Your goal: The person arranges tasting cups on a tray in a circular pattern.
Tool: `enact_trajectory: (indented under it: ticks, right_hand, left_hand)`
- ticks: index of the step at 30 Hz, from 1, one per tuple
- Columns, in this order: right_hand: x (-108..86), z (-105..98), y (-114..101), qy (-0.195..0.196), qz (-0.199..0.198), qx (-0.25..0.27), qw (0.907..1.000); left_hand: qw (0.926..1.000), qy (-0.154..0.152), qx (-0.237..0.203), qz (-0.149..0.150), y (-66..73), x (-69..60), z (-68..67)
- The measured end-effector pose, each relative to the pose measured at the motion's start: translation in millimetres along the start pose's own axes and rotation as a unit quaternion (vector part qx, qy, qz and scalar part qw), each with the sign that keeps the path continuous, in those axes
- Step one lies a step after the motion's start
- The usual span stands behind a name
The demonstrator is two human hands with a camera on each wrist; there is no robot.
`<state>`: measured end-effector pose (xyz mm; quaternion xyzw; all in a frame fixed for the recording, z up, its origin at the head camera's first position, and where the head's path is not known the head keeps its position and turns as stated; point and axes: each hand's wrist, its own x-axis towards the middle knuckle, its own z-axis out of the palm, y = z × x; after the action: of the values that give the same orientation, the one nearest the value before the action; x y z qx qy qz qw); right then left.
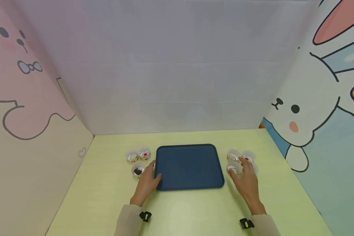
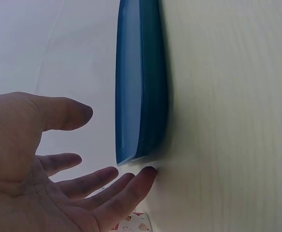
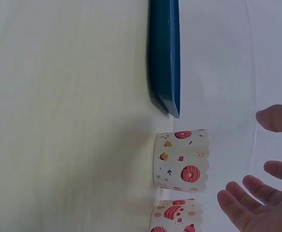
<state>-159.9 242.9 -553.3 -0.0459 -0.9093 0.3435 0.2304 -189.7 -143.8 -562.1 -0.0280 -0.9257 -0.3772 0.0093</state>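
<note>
A dark blue tray [image 1: 189, 167] lies flat on the table. My left hand [image 1: 147, 182] is at its left edge, fingers spread and relaxed, holding nothing; in the left wrist view the fingertips are close to the tray's corner, and contact is unclear. Over the paper cups on the right hovers my right hand [image 1: 246, 182], fingers loosely bent and apart. Nearest to it is the front paper cup [image 1: 231, 168] with something yellow inside. In the right wrist view a gap separates the fingers from the donut-patterned cup [image 3: 182, 162]. The hand partly hides another cup [image 1: 255, 168].
Left of the tray stand three paper cups: one with a dark item [image 1: 138, 171], one with a greenish item [image 1: 132, 156], one with a red-marked item [image 1: 145, 153]. More cups [image 1: 233, 154] stand behind the right hand. Cartoon-printed walls [image 1: 306, 124] enclose the pale table [image 1: 183, 213].
</note>
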Motion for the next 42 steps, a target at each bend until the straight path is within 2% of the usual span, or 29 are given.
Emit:
enact_trajectory:
  ticks: [9,20,26,31,42]
  right_hand:
    - [-8.3,0.9,10.5,0.003,0.045,0.010,0.9990]
    - [-6.5,0.8,13.9,-0.055,0.078,0.013,0.9954]
    - [-2.8,1.0,15.7,-0.092,0.087,0.024,0.9917]
    - [0.6,4.9,22.5,-0.105,0.086,0.040,0.9900]
    - [6.2,6.3,24.0,-0.150,0.109,0.047,0.9815]
  left_hand:
    - [1.0000,-0.007,-0.003,0.004,-5.8,0.6,4.2]
    - [0.9994,-0.018,-0.029,0.011,-13.3,3.4,3.6]
    - [0.9977,-0.030,-0.061,-0.003,-18.5,7.0,4.3]
    - [0.9958,-0.041,-0.078,-0.025,-22.1,9.8,3.8]
    - [0.9966,-0.034,-0.060,-0.043,-23.3,15.2,3.7]
